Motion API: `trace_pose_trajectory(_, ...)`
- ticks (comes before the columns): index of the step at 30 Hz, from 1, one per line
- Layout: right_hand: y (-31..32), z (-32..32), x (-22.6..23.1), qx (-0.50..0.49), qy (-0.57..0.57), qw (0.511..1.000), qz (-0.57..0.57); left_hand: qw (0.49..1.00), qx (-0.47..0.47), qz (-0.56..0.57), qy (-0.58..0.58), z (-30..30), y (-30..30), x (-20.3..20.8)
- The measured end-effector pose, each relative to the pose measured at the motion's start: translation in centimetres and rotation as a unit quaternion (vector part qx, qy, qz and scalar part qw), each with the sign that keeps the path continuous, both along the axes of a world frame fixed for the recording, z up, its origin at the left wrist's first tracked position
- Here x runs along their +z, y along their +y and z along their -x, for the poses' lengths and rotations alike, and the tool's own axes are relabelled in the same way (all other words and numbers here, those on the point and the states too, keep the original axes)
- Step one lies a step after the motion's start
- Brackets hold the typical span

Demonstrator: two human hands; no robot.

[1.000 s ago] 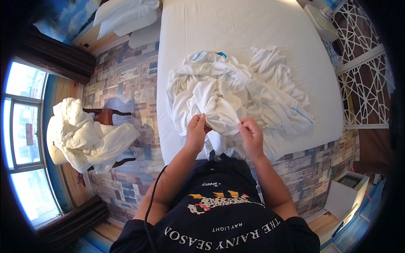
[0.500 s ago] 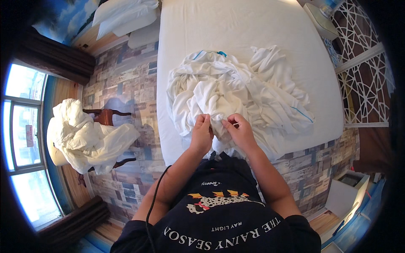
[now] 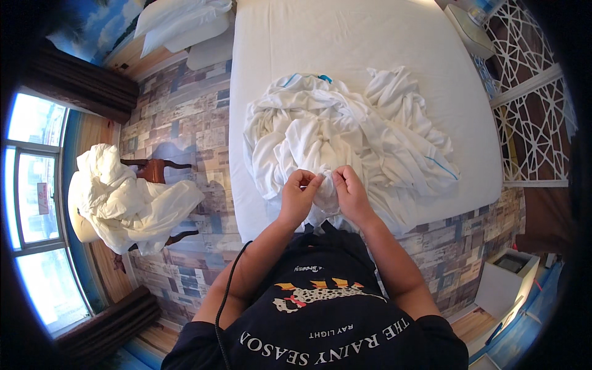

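Hands [image 3: 325, 192] pinch white sheet [image 3: 345, 132].

One bed [image 3: 382, 43] carries one heap of crumpled white sheets [image 3: 345, 132]. One chair [image 3: 154, 172] holds a second white bundle [image 3: 123, 197]. Two pillows [image 3: 179, 21] lie on the floor. One window [image 3: 31, 203] shows.

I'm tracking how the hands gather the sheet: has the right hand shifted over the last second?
Yes. The right hand has moved toward the person's left along the bed's near edge, closing on the left hand at the crumpled white sheet.
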State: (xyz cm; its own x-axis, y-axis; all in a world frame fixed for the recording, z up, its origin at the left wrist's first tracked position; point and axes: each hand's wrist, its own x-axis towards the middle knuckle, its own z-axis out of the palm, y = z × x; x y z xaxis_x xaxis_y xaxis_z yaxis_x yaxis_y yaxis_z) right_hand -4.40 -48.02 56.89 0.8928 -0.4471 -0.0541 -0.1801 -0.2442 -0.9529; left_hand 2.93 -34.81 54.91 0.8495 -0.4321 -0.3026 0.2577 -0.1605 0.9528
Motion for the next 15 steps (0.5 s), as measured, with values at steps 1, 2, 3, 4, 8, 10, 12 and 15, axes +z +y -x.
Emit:
trace_pose_trajectory(1,-0.1,0.1,-0.2,-0.006,-0.003,0.999,0.042,1.000,0.002,0.009,0.024,-0.2,0.0,0.3)
trace_pose_trajectory(2,-0.2,0.1,-0.4,-0.012,-0.005,0.996,0.084,1.000,-0.010,-0.014,0.022,-0.3,0.0,0.6)
trace_pose_trajectory(3,-0.4,0.2,-0.3,-0.017,-0.011,0.993,0.120,0.999,-0.021,-0.036,0.020,-0.3,0.0,1.1)
trace_pose_trajectory(4,-0.7,0.3,-0.2,-0.021,-0.016,0.988,0.154,0.998,-0.031,-0.060,0.018,-0.4,0.2,1.4)
trace_pose_trajectory(8,-2.1,0.6,0.0,-0.076,-0.024,0.968,0.240,0.994,-0.058,-0.095,-0.012,-0.6,1.3,0.6)
trace_pose_trajectory(10,-2.7,1.0,-0.4,-0.096,0.021,0.990,0.102,0.996,-0.044,-0.083,0.011,-1.1,1.8,-0.3)
trace_pose_trajectory(12,-2.7,1.2,-1.2,-0.099,0.020,0.994,-0.040,0.971,0.036,0.101,0.213,-1.1,1.2,-0.4)
trace_pose_trajectory(15,-1.7,2.0,-1.6,-0.027,-0.004,0.985,-0.171,0.880,0.067,0.268,0.387,-1.6,0.9,-0.1)
